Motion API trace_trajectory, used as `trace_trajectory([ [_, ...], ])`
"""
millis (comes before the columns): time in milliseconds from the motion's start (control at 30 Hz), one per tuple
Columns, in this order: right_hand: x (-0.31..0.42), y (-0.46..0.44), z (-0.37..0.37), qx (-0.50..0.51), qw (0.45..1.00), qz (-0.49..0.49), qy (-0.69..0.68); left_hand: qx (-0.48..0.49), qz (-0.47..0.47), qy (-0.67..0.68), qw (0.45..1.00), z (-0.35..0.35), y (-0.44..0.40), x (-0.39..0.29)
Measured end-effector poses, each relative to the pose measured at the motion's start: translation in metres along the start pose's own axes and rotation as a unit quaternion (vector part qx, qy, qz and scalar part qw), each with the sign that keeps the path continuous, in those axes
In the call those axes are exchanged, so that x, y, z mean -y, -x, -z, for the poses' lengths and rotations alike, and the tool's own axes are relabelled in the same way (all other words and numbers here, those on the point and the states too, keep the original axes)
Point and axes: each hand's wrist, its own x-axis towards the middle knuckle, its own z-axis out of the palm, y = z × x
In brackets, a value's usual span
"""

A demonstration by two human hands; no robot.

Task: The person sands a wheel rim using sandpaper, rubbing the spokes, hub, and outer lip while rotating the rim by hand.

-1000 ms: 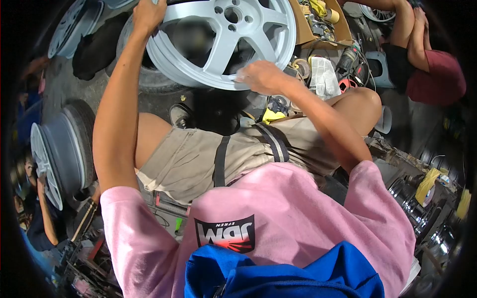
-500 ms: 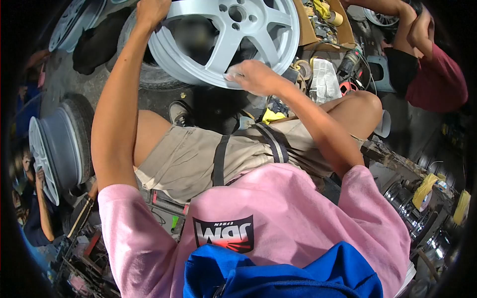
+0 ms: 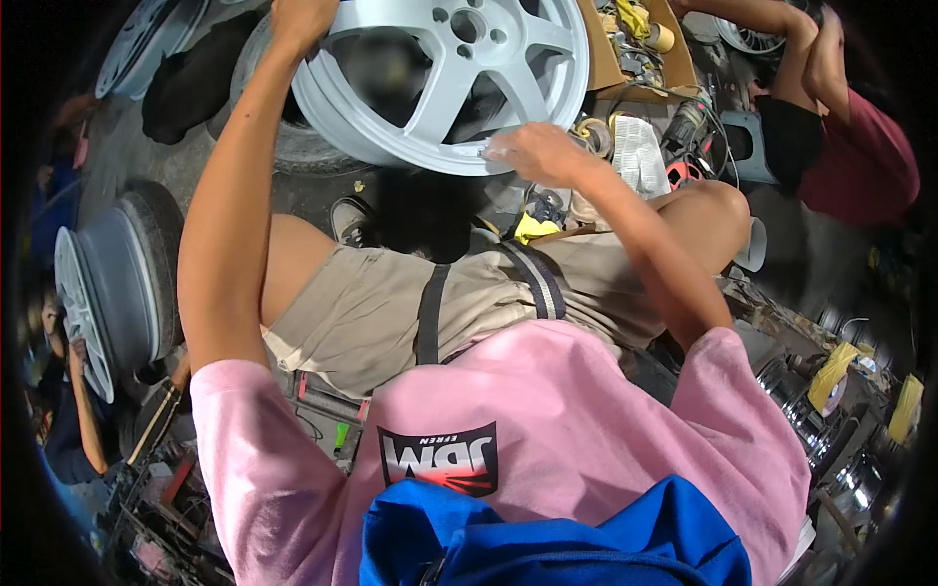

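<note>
A light grey, spoked wheel rim (image 3: 435, 122) lies tilted in front of me on top of a tyre (image 3: 313, 148). At the top left, my left hand (image 3: 304, 21) is closed on the rim's outer edge, with its fingertips partly hidden by the frame's border. My right hand (image 3: 547, 154) is at the near lip of the rim, its fingers pressed together against the surface. Something small and pale shows at those fingertips, too blurred to name.
A cardboard box (image 3: 592, 51) of tapes and tools stands beyond the rim. Right of it lie newspaper (image 3: 637, 161) and a corded power tool (image 3: 687, 127). Another person (image 3: 855, 156) sits at upper right. Another rim with a tyre (image 3: 117, 283) stands at left, with a person's arm behind it.
My right hand has slid to the right along the near lip of the rim. My left hand and the rim stay in place.
</note>
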Motion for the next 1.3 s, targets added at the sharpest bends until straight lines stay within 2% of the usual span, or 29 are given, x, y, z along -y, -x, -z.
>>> trace_trajectory([
  [67, -0.007, 0.002, 0.014, 0.066, 0.997, -0.029, 0.038, -0.005, 0.003, -0.01, 1.0, 0.003, 0.0, -0.002],
  [133, 0.001, -0.006, 0.015, 0.06, 0.998, -0.008, 0.017, 0.002, 0.002, -0.008, 1.0, 0.005, 0.0, -0.002],
  [200, 0.01, -0.022, 0.002, 0.009, 0.98, 0.022, -0.196, 0.008, 0.002, -0.008, 1.0, 0.005, 0.003, -0.001],
  [267, 0.014, -0.022, -0.011, -0.018, 0.971, 0.032, -0.238, -0.001, 0.016, -0.014, 1.0, 0.001, 0.0, 0.0],
  [333, 0.001, -0.016, 0.002, 0.057, 0.991, 0.006, -0.12, 0.003, 0.022, -0.017, 1.0, 0.0, 0.0, 0.003],
  [367, -0.018, -0.01, 0.002, 0.05, 0.997, 0.027, -0.061, 0.008, 0.027, -0.019, 0.999, 0.002, 0.0, -0.001],
  [400, -0.032, -0.006, 0.011, 0.073, 0.997, -0.015, 0.025, 0.005, 0.026, -0.017, 1.0, 0.004, 0.0, -0.006],
  [433, -0.043, -0.001, 0.018, 0.098, 0.988, -0.055, 0.11, 0.006, 0.023, -0.015, 1.0, 0.006, 0.002, -0.009],
  [467, -0.05, 0.005, 0.025, 0.101, 0.987, -0.053, 0.112, 0.007, 0.022, -0.015, 1.0, 0.009, 0.005, -0.01],
  [533, -0.057, 0.007, 0.04, 0.117, 0.959, -0.078, 0.245, -0.014, -0.005, -0.019, 1.0, -0.005, -0.004, 0.009],
  [567, -0.052, 0.008, 0.044, 0.121, 0.958, -0.075, 0.247, -0.029, -0.035, -0.021, 0.999, -0.007, -0.003, 0.01],
  [600, -0.045, 0.013, 0.046, 0.086, 0.989, -0.068, 0.103, -0.029, -0.03, -0.022, 0.999, -0.008, -0.001, 0.012],
  [633, -0.04, 0.016, 0.046, 0.048, 0.996, -0.062, -0.045, -0.028, -0.03, -0.031, 0.999, -0.008, -0.001, 0.012],
  [667, -0.042, 0.02, 0.039, 0.047, 0.996, -0.062, -0.048, -0.027, -0.033, -0.041, 0.998, -0.008, -0.002, 0.012],
  [733, -0.056, 0.035, 0.016, -0.06, 0.996, 0.021, 0.065, -0.012, -0.028, -0.009, 0.999, 0.0, 0.002, 0.005],
  [800, -0.059, 0.04, 0.007, -0.063, 0.994, 0.002, 0.089, -0.001, -0.021, 0.027, 0.999, -0.002, -0.002, 0.001],
  [867, -0.057, 0.04, 0.002, -0.11, 0.963, 0.091, 0.228, -0.007, -0.016, -0.007, 1.0, 0.0, 0.001, 0.003],
  [900, -0.052, 0.04, -0.002, -0.11, 0.963, 0.091, 0.228, -0.007, -0.015, -0.007, 1.0, 0.001, 0.002, 0.002],
  [967, -0.036, 0.035, -0.013, -0.176, 0.97, 0.096, 0.137, -0.011, -0.011, -0.013, 1.0, 0.001, 0.001, -0.001],
  [1000, -0.019, 0.03, -0.014, -0.177, 0.97, 0.095, 0.137, -0.01, -0.013, -0.013, 1.0, 0.001, 0.001, -0.001],
  [1067, 0.018, 0.019, -0.006, -0.094, 0.993, 0.065, -0.039, -0.019, -0.035, 0.003, 0.999, 0.004, 0.002, -0.003],
  [1133, 0.02, 0.02, -0.005, -0.098, 0.992, 0.074, -0.038, 0.003, -0.004, 0.021, 1.0, 0.011, 0.006, -0.014],
  [1200, -0.02, 0.029, -0.012, -0.108, 0.984, 0.095, 0.104, 0.019, 0.034, 0.045, 0.998, 0.013, 0.006, -0.013],
  [1233, -0.053, 0.031, -0.02, -0.13, 0.978, 0.105, 0.124, 0.004, 0.003, 0.02, 1.0, 0.004, 0.001, 0.0],
  [1267, -0.056, 0.035, -0.011, -0.126, 0.978, 0.106, 0.127, -0.009, -0.028, -0.005, 1.0, 0.001, 0.002, 0.003],
  [1300, -0.055, 0.037, 0.003, -0.078, 0.983, 0.08, 0.149, -0.01, -0.027, -0.003, 1.0, 0.005, 0.004, -0.005],
])
